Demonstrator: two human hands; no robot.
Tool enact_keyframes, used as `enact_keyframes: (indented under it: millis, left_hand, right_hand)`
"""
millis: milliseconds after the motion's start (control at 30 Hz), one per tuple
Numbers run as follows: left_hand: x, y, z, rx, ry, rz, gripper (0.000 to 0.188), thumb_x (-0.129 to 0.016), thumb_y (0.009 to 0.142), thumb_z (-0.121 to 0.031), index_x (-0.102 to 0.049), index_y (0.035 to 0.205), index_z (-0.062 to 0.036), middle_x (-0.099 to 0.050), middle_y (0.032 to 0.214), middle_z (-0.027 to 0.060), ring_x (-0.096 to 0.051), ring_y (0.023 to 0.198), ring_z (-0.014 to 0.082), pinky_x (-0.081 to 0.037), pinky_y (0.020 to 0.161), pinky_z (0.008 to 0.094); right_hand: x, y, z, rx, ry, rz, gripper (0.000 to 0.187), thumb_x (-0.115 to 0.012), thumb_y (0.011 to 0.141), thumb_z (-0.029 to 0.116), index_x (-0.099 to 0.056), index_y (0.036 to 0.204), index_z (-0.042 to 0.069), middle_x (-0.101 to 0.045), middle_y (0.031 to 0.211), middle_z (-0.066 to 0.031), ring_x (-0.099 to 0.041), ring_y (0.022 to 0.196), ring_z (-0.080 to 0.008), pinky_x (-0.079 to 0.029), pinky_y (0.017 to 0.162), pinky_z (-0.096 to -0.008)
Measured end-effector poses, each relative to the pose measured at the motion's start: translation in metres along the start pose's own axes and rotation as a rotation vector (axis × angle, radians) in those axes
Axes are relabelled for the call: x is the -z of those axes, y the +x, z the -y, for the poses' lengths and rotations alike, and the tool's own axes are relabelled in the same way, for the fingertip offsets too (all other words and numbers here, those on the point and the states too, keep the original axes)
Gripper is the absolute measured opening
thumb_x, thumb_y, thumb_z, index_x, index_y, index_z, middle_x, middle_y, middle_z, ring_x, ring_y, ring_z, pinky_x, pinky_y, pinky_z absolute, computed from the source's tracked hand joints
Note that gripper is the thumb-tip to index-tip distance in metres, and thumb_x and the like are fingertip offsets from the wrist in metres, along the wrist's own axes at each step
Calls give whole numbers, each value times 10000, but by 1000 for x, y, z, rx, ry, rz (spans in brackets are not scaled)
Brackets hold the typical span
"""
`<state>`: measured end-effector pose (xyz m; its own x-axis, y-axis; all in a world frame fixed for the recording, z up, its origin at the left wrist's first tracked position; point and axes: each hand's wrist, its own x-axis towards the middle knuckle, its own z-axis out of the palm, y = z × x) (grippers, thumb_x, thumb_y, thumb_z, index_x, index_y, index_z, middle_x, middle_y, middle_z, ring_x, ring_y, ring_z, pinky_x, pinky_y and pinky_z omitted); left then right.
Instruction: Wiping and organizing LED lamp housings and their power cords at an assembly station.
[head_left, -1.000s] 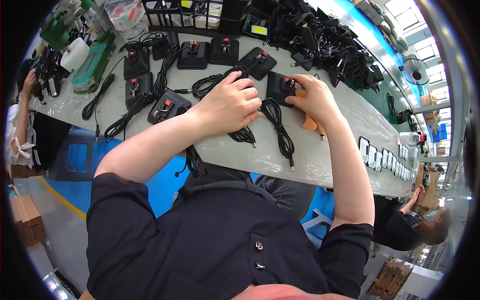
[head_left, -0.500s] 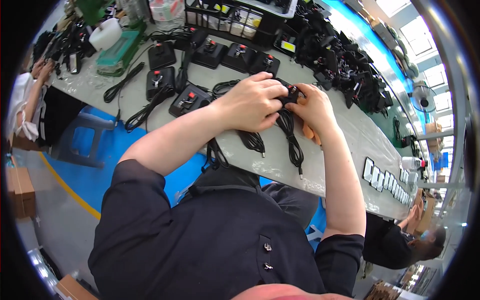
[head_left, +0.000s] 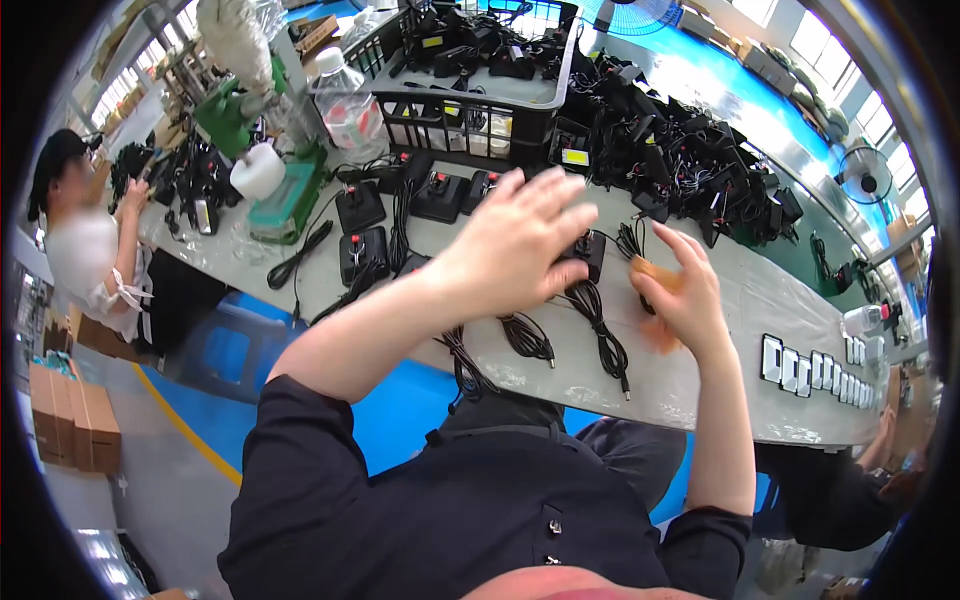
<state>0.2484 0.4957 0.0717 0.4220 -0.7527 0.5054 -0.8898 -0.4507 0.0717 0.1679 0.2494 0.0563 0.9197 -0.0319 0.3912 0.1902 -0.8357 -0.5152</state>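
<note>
My left hand [head_left: 525, 235] hovers, fingers spread and holding nothing, over a row of black square devices. A black device [head_left: 590, 250] with a coiled cable [head_left: 600, 335] lies just beyond its thumb. My right hand [head_left: 688, 295] is curled around an orange-handled tool [head_left: 652, 272], smeared by motion, so its exact kind is unclear. Left of my left hand are more black devices [head_left: 438, 198], with small red and metal parts on top. One device [head_left: 362, 254] sits near a bundled cable. My left hand and forearm partly hide others.
A black crate [head_left: 465, 135] of dark parts stands at the back, beside a heap of black cabled devices [head_left: 690, 165]. A green press [head_left: 285, 205] and a clear bottle [head_left: 345, 105] stand back left. Small white-and-black frames [head_left: 795, 372] line the right side. A co-worker [head_left: 95, 230] works at far left.
My hands have drawn apart from the device between them. The left fingers have lifted and spread; the right hand has moved right with the orange tool. The view has shifted, showing more of the back.
</note>
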Motion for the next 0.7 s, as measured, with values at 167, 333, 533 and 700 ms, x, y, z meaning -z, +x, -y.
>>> enact_keyframes:
  millis: [167, 333, 533, 700]
  left_hand:
    - [34, 99, 85, 130, 187, -24, 458, -607, 855, -384, -600, 1188, -69, -574, 1247, 133, -568, 1115, 310, -441, 950, 404]
    - [25, 163, 230, 380, 540, 186, 577, -612, 833, -362, -471, 1326, -96, -520, 1315, 151, -533, 1186, 291, -446, 985, 391]
    - [-24, 230, 310, 509, 708, 324, 622, -527, 813, -140, -368, 1415, -159, -345, 1470, 122, -400, 1328, 268, -402, 1025, 486]
    - [-89, 271, 318, 489, 590, 357, 863, -681, 765, -370, -222, 1483, -230, -192, 1554, 48, -234, 1416, 256, -324, 1077, 542]
  right_hand:
    - [57, -76, -6, -252, 120, -118, 321, -668, 786, 83, -627, 1094, 2, -609, 1127, -139, -588, 1051, -251, -455, 879, -318]
    - [109, -149, 4, -582, 148, -237, 257, -628, 806, 26, -623, 1061, -8, -610, 1038, -84, -564, 897, -144, -434, 750, -252]
    - [134, -201, 16, -856, 207, -424, 180, -594, 837, -8, -618, 1016, -16, -608, 927, -58, -552, 777, -89, -451, 704, -216]
    - [128, -193, 19, -893, 182, -387, 144, -609, 900, 65, -610, 1014, -24, -627, 875, -44, -582, 773, -72, -465, 720, -191]
